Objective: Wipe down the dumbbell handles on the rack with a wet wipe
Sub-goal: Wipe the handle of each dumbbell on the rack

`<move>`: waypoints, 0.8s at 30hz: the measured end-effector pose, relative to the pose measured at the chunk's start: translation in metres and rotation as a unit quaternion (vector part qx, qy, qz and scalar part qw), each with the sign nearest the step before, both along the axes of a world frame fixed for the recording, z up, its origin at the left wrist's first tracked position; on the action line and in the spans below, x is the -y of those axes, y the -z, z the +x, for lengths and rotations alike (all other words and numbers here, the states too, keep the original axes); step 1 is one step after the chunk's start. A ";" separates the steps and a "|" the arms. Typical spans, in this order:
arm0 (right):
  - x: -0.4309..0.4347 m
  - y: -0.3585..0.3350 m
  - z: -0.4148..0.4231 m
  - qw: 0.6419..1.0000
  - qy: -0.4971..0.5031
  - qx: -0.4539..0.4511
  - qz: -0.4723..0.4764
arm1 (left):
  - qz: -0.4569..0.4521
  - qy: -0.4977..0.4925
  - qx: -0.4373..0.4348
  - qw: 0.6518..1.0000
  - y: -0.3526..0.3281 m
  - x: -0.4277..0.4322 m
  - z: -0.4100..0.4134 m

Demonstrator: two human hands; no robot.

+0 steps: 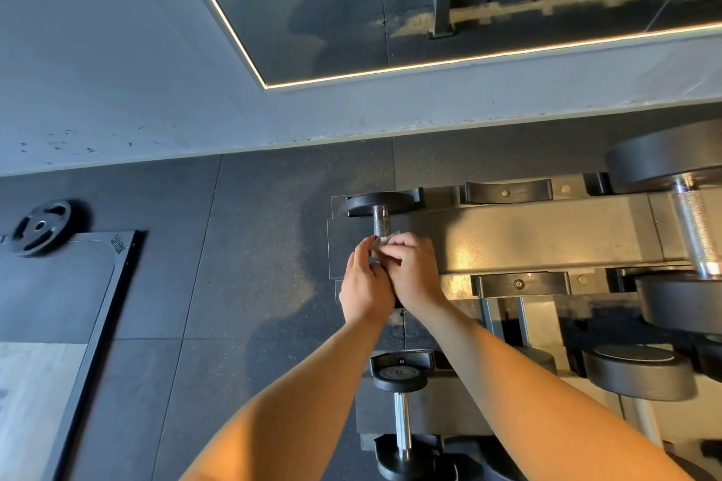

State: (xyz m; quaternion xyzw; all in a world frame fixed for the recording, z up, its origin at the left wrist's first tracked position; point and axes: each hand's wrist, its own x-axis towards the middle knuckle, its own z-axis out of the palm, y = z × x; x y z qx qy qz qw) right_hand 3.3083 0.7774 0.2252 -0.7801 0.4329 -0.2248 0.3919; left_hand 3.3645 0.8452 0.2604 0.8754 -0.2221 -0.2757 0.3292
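Hands at frame centre: left hand and right hand, each grip seemingly clamped on the limp wet wipe around the rigid, knurled dumbbell handle on the rack; heavy, steady.

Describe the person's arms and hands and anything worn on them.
The left forearm and right forearm are bare, no sleeve or watch showing. The left hand and right hand wear no gloves; one left finger may carry a dark ring.

small dumbbell | on rack top tier | wipe round knurled handle
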 end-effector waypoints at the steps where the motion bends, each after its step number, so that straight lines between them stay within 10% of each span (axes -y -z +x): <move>1: 0.002 0.000 0.000 1.000 -0.002 -0.017 -0.006 | 0.000 0.002 0.002 1.000 0.001 0.000 0.000; 24: 0.014 -0.021 0.011 0.997 0.064 0.025 0.046 | -0.012 -0.010 -0.005 1.000 0.000 -0.001 -0.001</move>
